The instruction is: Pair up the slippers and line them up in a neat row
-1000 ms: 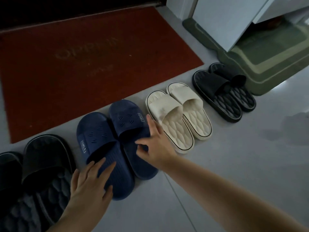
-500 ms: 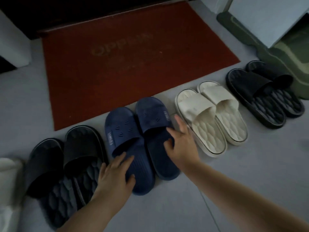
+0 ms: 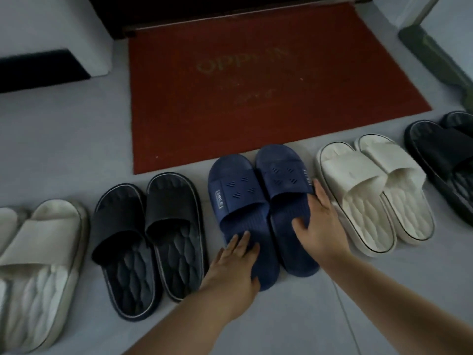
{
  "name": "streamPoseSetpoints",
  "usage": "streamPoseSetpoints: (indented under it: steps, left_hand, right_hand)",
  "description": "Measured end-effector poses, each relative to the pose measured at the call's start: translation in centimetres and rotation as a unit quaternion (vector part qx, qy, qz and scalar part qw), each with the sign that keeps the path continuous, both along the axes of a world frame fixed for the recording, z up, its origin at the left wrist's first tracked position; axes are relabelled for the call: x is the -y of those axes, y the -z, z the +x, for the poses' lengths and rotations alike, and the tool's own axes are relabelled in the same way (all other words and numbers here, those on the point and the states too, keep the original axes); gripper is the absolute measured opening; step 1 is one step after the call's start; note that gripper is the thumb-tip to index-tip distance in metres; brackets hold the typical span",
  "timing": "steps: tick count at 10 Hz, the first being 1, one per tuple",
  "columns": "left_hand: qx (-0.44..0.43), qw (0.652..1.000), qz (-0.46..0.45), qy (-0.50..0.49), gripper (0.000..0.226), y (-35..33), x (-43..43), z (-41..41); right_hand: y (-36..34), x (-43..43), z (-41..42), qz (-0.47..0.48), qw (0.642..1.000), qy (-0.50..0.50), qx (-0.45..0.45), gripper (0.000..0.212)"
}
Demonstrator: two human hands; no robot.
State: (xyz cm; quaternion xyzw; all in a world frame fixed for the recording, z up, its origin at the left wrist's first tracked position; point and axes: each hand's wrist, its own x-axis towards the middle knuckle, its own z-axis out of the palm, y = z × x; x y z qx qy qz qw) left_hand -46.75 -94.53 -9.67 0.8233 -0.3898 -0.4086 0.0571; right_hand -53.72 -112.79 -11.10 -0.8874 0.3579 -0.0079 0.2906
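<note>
A pair of navy blue slippers sits side by side at the middle of a row on the grey floor. My left hand [image 3: 236, 265] lies flat on the heel of the left blue slipper [image 3: 236, 201]. My right hand [image 3: 320, 226] rests on the right blue slipper [image 3: 284, 180], fingers straight along its outer edge and thumb on the footbed. Left of them stands a black pair [image 3: 148, 234], then a cream pair [image 3: 38, 265] at the frame's left edge. To the right are another cream pair [image 3: 371, 198] and a black pair [image 3: 440, 155], partly cut off.
A red doormat [image 3: 256, 85] lies just beyond the slippers' toes. A green mat [image 3: 435, 55] shows at the upper right, a white block [image 3: 51, 29] at the upper left. Grey floor tiles [image 3: 384, 290] spread in front of the row.
The view has swung left, bringing the left cream pair into sight. Both hands stay on the blue slippers; my right hand has flattened along the right slipper's outer side.
</note>
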Motion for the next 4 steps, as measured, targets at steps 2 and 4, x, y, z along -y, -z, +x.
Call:
streamPoseSetpoints:
  steps: [2,4]
  left_hand:
    - [-0.018,0.999,-0.041,-0.031,0.067,-2.1,-3.3,-0.9]
    - [-0.048,0.99,-0.095,-0.095,0.061,-5.8,-10.3,1.6]
  right_hand:
    - [-0.6,-0.3,0.2,-0.057,0.998,-0.01,0.038,0.053]
    - [-1.0,-1.3,-1.5,-0.035,0.999,0.013,-0.014,0.043]
